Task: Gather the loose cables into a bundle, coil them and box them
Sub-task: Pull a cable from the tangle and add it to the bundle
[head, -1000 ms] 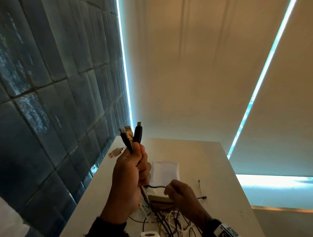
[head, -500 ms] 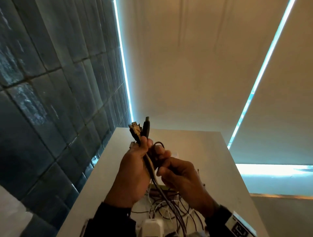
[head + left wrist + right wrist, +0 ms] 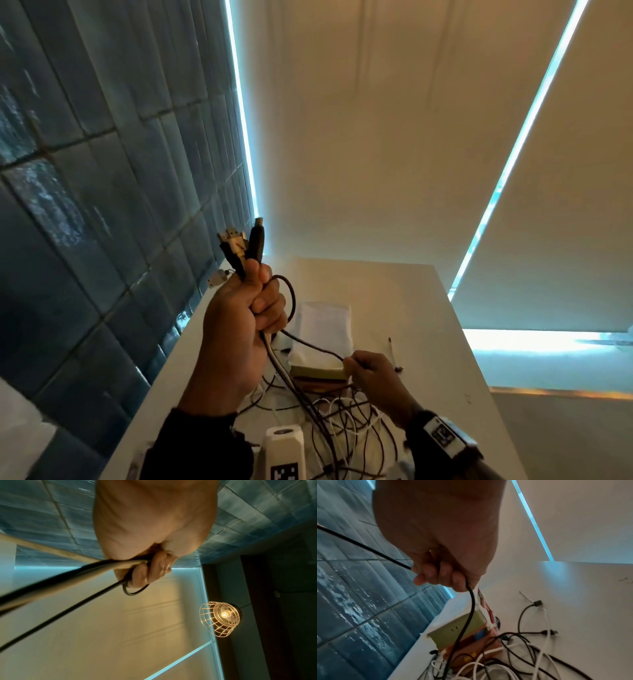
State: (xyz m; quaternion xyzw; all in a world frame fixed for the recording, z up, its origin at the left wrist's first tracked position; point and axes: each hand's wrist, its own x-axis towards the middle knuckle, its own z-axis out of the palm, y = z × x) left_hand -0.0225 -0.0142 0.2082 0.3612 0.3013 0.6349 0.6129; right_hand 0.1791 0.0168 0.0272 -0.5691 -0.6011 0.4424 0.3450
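Note:
My left hand (image 3: 255, 301) is raised above the white table (image 3: 411, 308) and grips a bundle of cable ends, whose plugs (image 3: 241, 245) stick up out of the fist. The left wrist view shows the same fist (image 3: 144, 569) closed round black and cream cables (image 3: 72, 573). A black cable (image 3: 308, 344) loops from that fist down to my right hand (image 3: 356, 365), which pinches it low over the table. In the right wrist view, that cable (image 3: 467, 615) hangs from the curled fingers (image 3: 440, 574). An open box (image 3: 317, 370) lies behind a tangle of loose black and white cables (image 3: 346, 421).
A dark blue tiled wall (image 3: 85, 205) runs along the table's left edge. A thin cable tie (image 3: 391, 347) lies on the table right of the box. A white device with a printed marker (image 3: 284, 452) is at the near edge. A caged lamp (image 3: 221, 619) hangs overhead.
My right hand has dropped down and to the right from beside the left hand, drawing the black cable out. A loop stays at the left fist, which has barely moved.

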